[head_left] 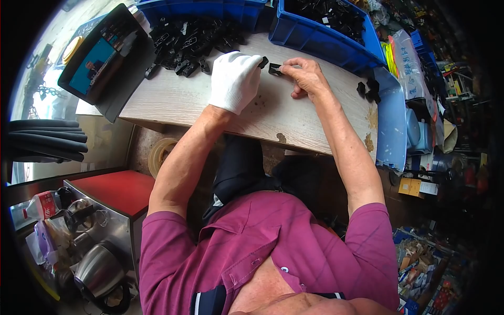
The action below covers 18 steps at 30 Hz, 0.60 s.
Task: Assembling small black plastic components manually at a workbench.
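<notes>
My left hand (234,81), in a white knit glove, is closed on a small black plastic piece (263,62) that sticks out at its fingertips. Just to the right, my bare right hand (307,77) pinches a small black plastic clip (274,69) between thumb and forefinger. A narrow gap separates the two pieces above the wooden tabletop (247,116). Beyond my left hand lies a heap of similar black parts (191,42). A few black parts (369,90) sit apart near the table's right end.
A tablet (94,65) in a dark case stands at the left. Blue crates (315,35) line the far edge, one holding black parts. A blue bin (391,121) adjoins the table's right end. A red-topped cabinet (113,190) and a steel kettle (100,268) are at lower left.
</notes>
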Motion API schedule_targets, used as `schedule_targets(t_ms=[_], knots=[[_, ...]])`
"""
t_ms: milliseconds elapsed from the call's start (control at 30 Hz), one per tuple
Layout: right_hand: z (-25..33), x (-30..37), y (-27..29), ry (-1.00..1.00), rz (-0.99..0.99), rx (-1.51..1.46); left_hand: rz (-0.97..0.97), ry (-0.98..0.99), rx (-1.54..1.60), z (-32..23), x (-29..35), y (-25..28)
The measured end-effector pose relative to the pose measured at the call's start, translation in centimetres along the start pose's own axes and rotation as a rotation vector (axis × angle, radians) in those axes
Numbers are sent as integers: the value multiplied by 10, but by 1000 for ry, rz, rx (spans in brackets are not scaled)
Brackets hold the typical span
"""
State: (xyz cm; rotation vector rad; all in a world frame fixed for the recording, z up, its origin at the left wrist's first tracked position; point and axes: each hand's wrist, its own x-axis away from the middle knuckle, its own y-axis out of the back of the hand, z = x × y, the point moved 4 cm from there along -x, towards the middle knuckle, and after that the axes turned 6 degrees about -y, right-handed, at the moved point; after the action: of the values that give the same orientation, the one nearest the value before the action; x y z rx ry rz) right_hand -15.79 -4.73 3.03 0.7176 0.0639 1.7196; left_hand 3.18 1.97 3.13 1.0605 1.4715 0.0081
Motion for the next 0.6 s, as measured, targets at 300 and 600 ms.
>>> schedule_targets(t_ms=[300,600], knots=[[-7,-4,-6,37,-15,102,114,-89,21,-7,-5,-7],[-17,-6,-2,117,-16,73,350,-193,-7,3,-16,-42]])
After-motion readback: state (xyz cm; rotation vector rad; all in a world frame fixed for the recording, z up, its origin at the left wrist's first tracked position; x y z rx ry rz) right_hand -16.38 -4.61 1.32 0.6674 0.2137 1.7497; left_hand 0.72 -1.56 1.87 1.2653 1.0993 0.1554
